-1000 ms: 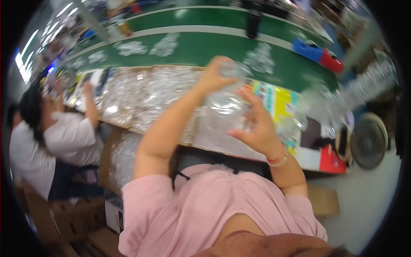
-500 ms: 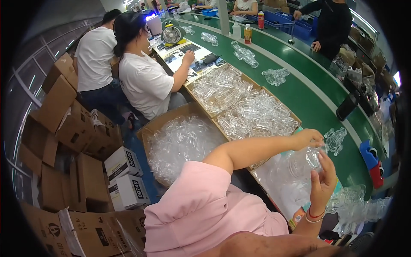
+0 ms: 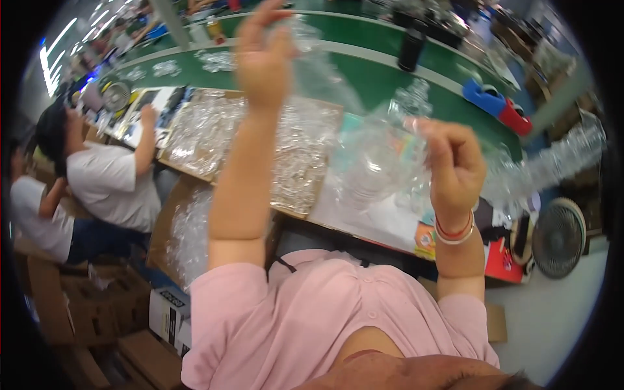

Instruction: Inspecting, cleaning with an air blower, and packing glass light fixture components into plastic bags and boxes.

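My left hand is raised over the green belt, blurred by motion. Clear, thin plastic film trails from its fingers down toward the table. My right hand has its fingers curled, thumb and fingertips together at the edge of clear plastic. Between the hands, over the white work surface, is a clear rounded plastic piece. Its outline merges with the film around it, so I cannot tell how they join.
Shallow cardboard trays of clear plastic parts are left of the work surface. Molded clear pieces lie on the green belt. A nested clear plastic stack, black fan and blue-red tape dispenser are rightward. A co-worker sits left.
My left hand has swung up and away to the left, trailing clear film. The right hand stays near the clear plastic. The view has turned rightward, showing the black fan.
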### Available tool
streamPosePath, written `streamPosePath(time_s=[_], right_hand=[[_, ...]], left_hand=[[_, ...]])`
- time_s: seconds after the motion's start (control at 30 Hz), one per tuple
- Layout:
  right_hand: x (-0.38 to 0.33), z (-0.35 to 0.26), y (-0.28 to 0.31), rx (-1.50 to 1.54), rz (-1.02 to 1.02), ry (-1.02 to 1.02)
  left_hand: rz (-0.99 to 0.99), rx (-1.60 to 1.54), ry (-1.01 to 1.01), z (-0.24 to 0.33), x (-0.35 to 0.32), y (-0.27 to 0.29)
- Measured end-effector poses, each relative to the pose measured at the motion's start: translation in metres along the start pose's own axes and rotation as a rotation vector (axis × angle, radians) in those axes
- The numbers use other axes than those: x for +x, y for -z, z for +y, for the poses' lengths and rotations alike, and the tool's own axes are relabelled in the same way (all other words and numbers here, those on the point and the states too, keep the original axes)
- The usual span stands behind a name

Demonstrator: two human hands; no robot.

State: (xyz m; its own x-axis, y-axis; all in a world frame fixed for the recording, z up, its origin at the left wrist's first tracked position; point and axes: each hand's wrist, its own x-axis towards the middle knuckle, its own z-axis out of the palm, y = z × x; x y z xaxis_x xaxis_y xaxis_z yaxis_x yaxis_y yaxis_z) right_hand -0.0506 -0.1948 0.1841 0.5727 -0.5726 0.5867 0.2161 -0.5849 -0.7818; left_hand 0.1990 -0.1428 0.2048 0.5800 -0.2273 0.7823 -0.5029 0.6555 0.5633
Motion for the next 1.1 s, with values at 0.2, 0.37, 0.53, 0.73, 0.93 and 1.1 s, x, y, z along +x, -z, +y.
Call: streamPosePath(time_s=[0.2,0.37,0.53,0.73,0.93,1.1], right_hand=[[0.008,-0.034,0.074,0.021,0.699,0.529],[-0.006,-0.024,0.153,0.725,-0.439,0.325],[-0.058,0.002,0.093,0.409,-0.188,-0.093],[-0.065,0.021,0.033,0.083,-0.291,-0.347],[-0.08,0.015,0.016,-0.139,-0.276,-0.113],[-0.088,0.014,0.009,-0.155,-0.263,0.022]], left_hand=[[-0.604,0.131,0.138,0.05,-0.019,0.028],[-0.846,0.232,0.6,0.053,-0.082,0.034],[-0.724,0.074,0.56,0.045,-0.118,0.012],[-0.769,0.065,0.723,0.045,-0.13,0.007],[-0.745,0.083,0.461,0.06,-0.15,0.019],[-0.753,0.056,0.495,0.076,-0.159,0.024]])
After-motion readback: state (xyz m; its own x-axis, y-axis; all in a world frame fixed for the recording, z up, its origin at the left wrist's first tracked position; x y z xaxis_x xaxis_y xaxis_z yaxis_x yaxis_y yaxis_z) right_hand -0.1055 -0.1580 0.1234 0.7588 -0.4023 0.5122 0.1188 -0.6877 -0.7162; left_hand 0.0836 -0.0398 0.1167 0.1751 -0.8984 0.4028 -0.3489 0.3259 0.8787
